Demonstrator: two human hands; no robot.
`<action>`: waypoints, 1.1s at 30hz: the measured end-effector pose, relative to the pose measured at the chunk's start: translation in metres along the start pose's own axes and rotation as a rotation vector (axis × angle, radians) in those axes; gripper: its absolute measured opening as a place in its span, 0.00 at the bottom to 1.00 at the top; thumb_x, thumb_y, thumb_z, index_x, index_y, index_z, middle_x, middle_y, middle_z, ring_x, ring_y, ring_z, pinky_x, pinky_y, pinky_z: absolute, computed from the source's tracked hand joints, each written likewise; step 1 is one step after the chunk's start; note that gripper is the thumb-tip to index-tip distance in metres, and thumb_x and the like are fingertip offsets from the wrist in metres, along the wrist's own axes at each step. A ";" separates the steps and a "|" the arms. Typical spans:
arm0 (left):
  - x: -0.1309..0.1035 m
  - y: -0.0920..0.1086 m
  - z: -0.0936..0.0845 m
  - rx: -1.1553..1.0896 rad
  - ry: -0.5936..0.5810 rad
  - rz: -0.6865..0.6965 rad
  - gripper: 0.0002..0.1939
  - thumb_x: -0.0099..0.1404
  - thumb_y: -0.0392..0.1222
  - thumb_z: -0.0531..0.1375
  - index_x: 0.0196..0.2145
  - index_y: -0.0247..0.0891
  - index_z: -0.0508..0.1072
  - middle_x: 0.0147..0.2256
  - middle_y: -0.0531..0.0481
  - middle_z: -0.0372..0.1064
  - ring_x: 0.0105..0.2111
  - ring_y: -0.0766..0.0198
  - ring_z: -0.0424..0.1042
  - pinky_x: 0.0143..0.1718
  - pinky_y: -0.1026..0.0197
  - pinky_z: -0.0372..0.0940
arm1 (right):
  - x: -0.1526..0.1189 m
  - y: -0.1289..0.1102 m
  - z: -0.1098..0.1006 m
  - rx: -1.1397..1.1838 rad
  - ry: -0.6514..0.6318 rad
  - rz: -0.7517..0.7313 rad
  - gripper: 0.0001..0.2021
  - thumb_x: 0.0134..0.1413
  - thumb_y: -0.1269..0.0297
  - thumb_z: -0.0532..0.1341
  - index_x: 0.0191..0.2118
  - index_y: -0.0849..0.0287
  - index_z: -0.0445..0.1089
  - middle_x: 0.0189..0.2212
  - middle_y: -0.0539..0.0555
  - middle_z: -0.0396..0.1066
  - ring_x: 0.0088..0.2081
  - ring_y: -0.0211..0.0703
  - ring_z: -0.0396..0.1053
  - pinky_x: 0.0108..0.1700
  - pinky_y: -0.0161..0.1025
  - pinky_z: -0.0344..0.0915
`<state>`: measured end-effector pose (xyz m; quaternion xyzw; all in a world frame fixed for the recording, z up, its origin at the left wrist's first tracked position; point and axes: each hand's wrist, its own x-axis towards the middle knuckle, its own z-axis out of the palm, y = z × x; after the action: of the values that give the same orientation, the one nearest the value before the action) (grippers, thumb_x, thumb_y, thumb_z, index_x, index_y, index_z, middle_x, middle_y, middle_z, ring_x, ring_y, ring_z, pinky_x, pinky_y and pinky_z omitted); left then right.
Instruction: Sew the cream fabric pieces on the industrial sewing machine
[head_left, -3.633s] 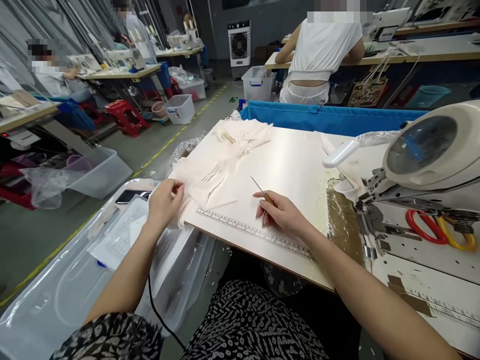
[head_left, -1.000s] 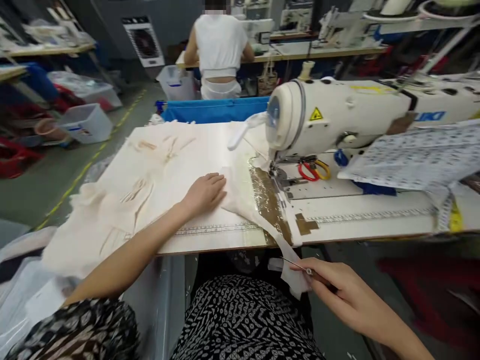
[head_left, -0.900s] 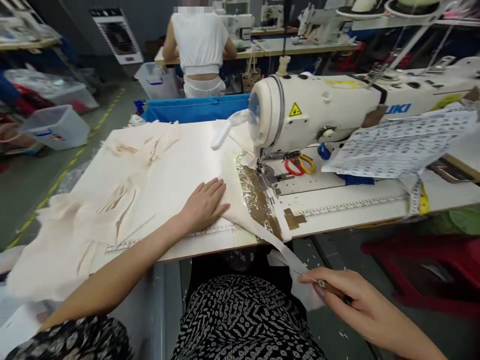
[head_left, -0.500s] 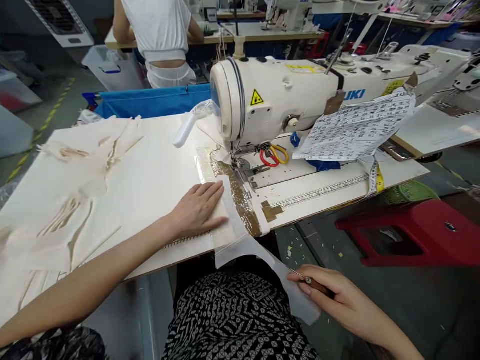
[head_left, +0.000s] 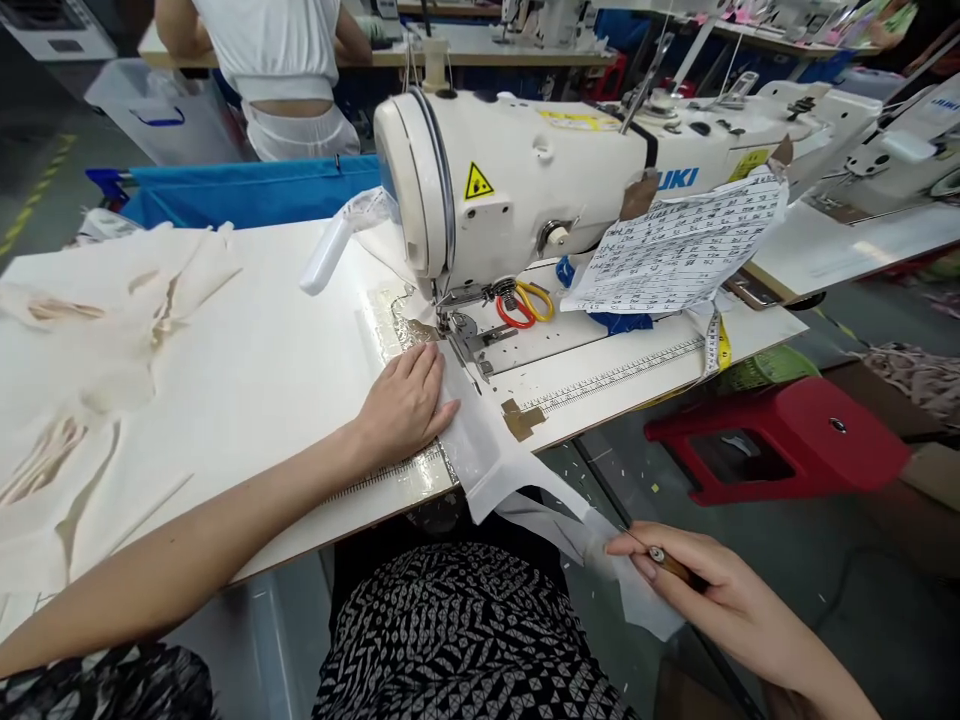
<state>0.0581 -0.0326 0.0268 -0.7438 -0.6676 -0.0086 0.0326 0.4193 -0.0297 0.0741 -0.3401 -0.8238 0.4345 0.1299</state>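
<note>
My left hand (head_left: 409,400) lies flat, fingers stretched out, on a white fabric piece (head_left: 476,420) at the front of the sewing machine (head_left: 517,190). Its fingertips are a little short of the presser foot (head_left: 444,318). The fabric runs over the table edge and hangs down across my lap to the right. There my right hand (head_left: 705,580) is closed round the wooden handle of an awl (head_left: 679,568). The awl's thin metal shaft points up and left along the fabric, and thumb and fingers are at the cloth's lower end. Whether they also pinch the cloth is hard to tell.
Cream fabric pieces (head_left: 161,300) lie on the left of the table. Red-and-yellow-handled scissors (head_left: 525,303) rest under the machine arm, where a handwritten sheet (head_left: 675,250) hangs. A red stool (head_left: 787,440) stands right. Another person (head_left: 274,60) sits beyond a blue cloth bin (head_left: 247,190).
My left hand has slid the fabric rightward and nearer the presser foot, covering more of the taped strip. My right hand has moved right with the awl. The view has turned right.
</note>
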 end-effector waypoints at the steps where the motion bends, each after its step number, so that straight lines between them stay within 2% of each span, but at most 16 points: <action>1: 0.001 0.000 -0.001 -0.004 0.008 0.000 0.36 0.73 0.56 0.43 0.63 0.21 0.57 0.66 0.29 0.52 0.66 0.43 0.52 0.65 0.44 0.53 | 0.001 0.000 0.001 0.003 -0.004 0.004 0.14 0.70 0.56 0.55 0.43 0.53 0.78 0.35 0.54 0.77 0.29 0.42 0.73 0.30 0.31 0.68; 5: 0.004 -0.001 -0.002 -0.010 0.039 0.002 0.35 0.71 0.55 0.44 0.62 0.21 0.59 0.65 0.29 0.55 0.64 0.42 0.55 0.63 0.43 0.55 | 0.002 -0.002 0.002 0.013 -0.004 0.016 0.14 0.70 0.56 0.55 0.44 0.54 0.77 0.34 0.54 0.76 0.25 0.40 0.70 0.28 0.32 0.67; 11: 0.011 0.001 -0.003 -0.012 0.061 -0.002 0.34 0.71 0.55 0.43 0.62 0.24 0.59 0.63 0.29 0.58 0.63 0.42 0.56 0.63 0.41 0.54 | 0.005 -0.004 0.002 0.023 -0.016 0.018 0.14 0.70 0.57 0.55 0.44 0.54 0.77 0.36 0.55 0.77 0.29 0.43 0.73 0.30 0.33 0.68; 16: 0.016 0.001 -0.006 -0.006 0.045 -0.004 0.34 0.71 0.54 0.43 0.62 0.23 0.60 0.62 0.28 0.58 0.62 0.41 0.56 0.62 0.41 0.53 | 0.011 -0.003 0.005 0.059 -0.030 0.017 0.12 0.71 0.60 0.54 0.45 0.53 0.76 0.35 0.54 0.76 0.27 0.40 0.71 0.28 0.31 0.66; 24: 0.018 0.000 -0.005 -0.010 0.052 -0.009 0.32 0.72 0.54 0.42 0.62 0.26 0.60 0.62 0.29 0.57 0.63 0.40 0.55 0.60 0.39 0.54 | 0.013 -0.003 0.009 0.075 -0.036 0.044 0.17 0.72 0.53 0.53 0.44 0.55 0.76 0.36 0.57 0.77 0.28 0.42 0.71 0.26 0.33 0.66; 33: 0.021 -0.004 -0.004 -0.024 0.058 -0.020 0.32 0.71 0.54 0.43 0.62 0.26 0.61 0.63 0.29 0.58 0.63 0.40 0.55 0.60 0.39 0.54 | 0.020 -0.003 0.009 0.043 -0.056 0.034 0.19 0.73 0.52 0.51 0.44 0.56 0.77 0.33 0.56 0.76 0.28 0.42 0.71 0.28 0.34 0.66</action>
<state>0.0564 -0.0112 0.0321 -0.7369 -0.6735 -0.0386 0.0433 0.3988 -0.0224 0.0694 -0.3388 -0.8117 0.4636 0.1066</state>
